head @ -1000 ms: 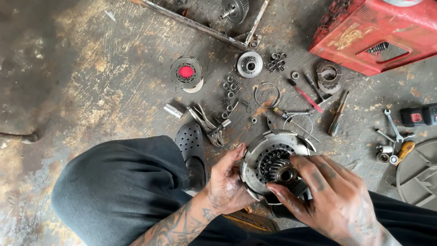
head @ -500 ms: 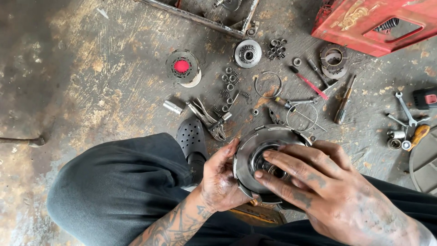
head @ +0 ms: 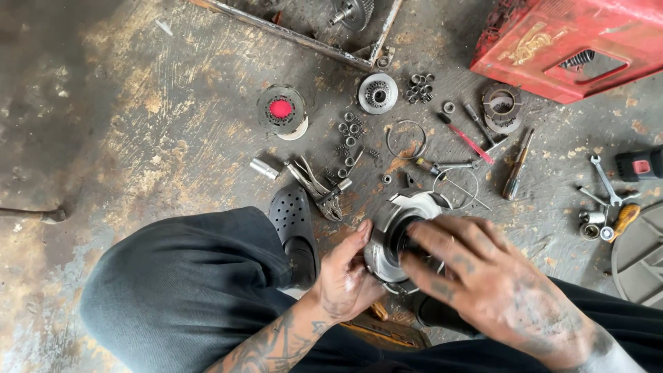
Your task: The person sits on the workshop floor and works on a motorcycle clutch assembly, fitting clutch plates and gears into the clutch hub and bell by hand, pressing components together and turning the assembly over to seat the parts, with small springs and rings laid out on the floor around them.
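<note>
A round metal clutch housing (head: 394, 231) is tilted on its edge between my knees, just above the concrete floor. My left hand (head: 345, 273) grips its left rim. My right hand (head: 476, 276) lies over its right side, fingers spread across the dark centre opening and reaching into it. Most of the housing's right half is hidden by that hand.
Loose parts lie beyond it: pliers (head: 318, 186), small springs and nuts (head: 349, 135), a wire ring (head: 406, 139), a toothed hub (head: 378, 92), a red-centred disc (head: 281, 109), screwdrivers (head: 514, 169), spanners (head: 606, 181). A red crate (head: 573, 41) stands far right, a black clog (head: 293, 224) near my leg.
The housing has been tipped from lying flat, inner gear showing, up onto its edge. My right hand moved from its lower rim to across its face.
</note>
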